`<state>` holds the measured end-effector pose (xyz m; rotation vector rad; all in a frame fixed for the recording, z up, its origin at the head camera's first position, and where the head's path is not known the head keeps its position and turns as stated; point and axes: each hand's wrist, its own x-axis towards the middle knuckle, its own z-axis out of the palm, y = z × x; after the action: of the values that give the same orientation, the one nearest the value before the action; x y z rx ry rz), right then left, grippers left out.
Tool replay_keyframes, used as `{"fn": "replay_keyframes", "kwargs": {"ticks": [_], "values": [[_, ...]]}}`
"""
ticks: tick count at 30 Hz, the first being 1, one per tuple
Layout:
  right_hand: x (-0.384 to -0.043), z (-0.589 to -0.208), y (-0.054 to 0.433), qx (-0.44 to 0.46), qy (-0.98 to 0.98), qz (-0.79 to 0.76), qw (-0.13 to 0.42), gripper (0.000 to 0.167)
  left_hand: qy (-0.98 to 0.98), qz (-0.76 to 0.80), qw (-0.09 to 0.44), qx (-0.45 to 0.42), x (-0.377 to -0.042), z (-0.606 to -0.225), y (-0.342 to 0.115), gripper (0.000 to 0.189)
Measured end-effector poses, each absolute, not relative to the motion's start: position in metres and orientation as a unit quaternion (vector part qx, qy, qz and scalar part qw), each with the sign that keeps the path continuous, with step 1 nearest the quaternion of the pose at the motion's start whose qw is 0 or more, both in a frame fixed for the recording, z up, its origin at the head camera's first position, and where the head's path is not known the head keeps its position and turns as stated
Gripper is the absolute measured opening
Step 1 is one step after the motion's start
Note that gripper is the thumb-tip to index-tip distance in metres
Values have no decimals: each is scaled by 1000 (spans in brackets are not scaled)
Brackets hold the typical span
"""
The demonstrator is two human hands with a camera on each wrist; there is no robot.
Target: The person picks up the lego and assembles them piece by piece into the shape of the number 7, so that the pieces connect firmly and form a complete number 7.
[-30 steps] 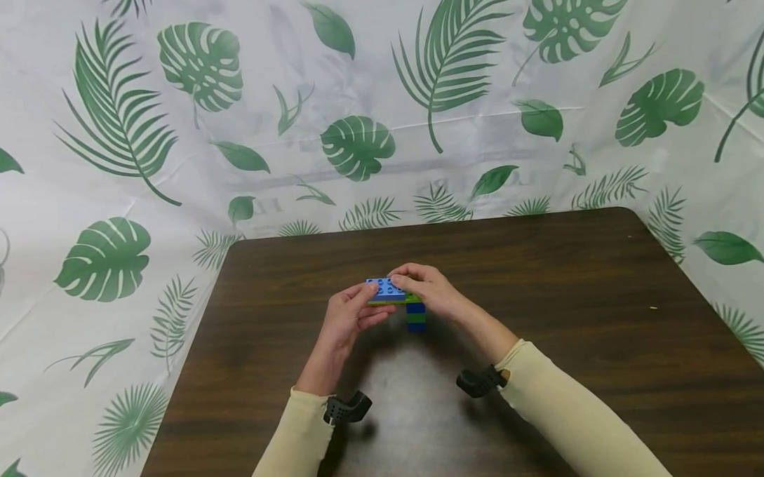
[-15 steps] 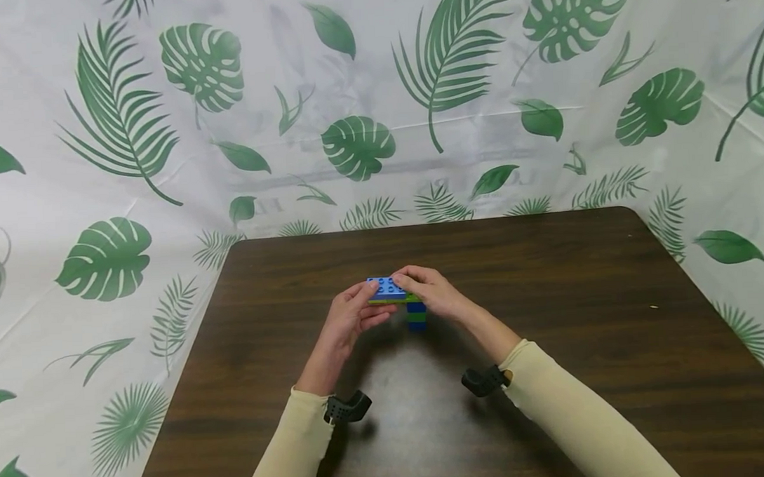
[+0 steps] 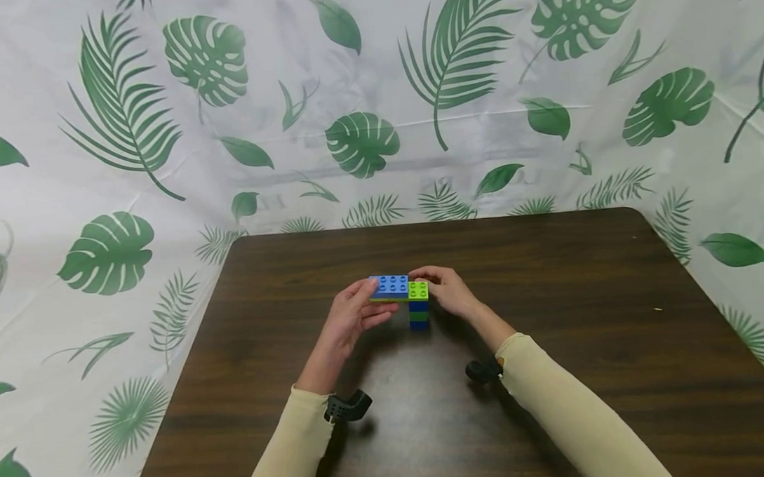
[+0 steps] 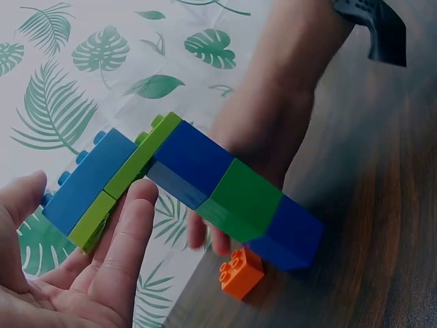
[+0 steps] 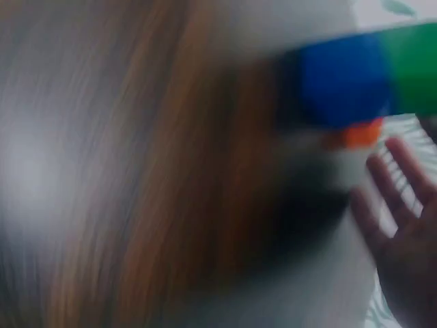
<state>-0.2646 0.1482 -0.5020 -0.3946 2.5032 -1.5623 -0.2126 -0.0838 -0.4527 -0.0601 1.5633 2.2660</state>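
Note:
A toy building-brick structure stands on the dark wood table. Its upright column [image 4: 235, 195] stacks blue, green and blue bricks. Across the top run lime green bricks [image 3: 418, 290], reaching out leftward, and a light blue brick [image 3: 391, 286] sits on that overhang. My left hand [image 3: 347, 320] pinches the overhanging end, thumb at the blue brick's studs and fingers beneath the lime bricks. My right hand [image 3: 452, 293] is just right of and behind the column, fingers extended and holding nothing in the right wrist view. Close to the column's foot lies an orange brick [image 4: 242, 275], hidden in the head view.
The wood table [image 3: 547, 275] extends around the structure, its far edge against a white leaf-print curtain [image 3: 363, 71]. A small pale speck [image 3: 657, 309] lies on the right side. Black wrist cameras [image 3: 348, 407] sit on both forearms. The right wrist view is blurred.
My right hand has let go of the top bricks and moved right, uncovering the lime green end. My left hand keeps its pinch, and the structure stays in place.

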Motion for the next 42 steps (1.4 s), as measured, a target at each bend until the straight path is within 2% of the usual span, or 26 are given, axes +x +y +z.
{"fn": "replay_keyframes", "kwargs": {"ticks": [6, 9, 14, 22, 30, 42], "values": [[-263, -515, 156, -231, 905, -350, 74, 35, 555, 810, 191, -12, -212, -452, -83, 49], [-263, -515, 156, -240, 922, -294, 82, 36, 563, 805, 189, -13, -212, -453, -84, 49], [-262, -517, 155, -239, 934, -257, 60, 35, 573, 797, 189, -3, -212, -454, -86, 54], [-259, -520, 158, -223, 942, -249, 31, 38, 567, 802, 189, 12, -211, -455, -88, 49], [-257, -522, 165, -218, 943, -251, 10, 22, 565, 803, 185, 28, -211, -456, -88, 47], [-250, -508, 180, -193, 910, -366, -20, 21, 552, 811, 191, 45, -210, -456, -89, 41]]}}
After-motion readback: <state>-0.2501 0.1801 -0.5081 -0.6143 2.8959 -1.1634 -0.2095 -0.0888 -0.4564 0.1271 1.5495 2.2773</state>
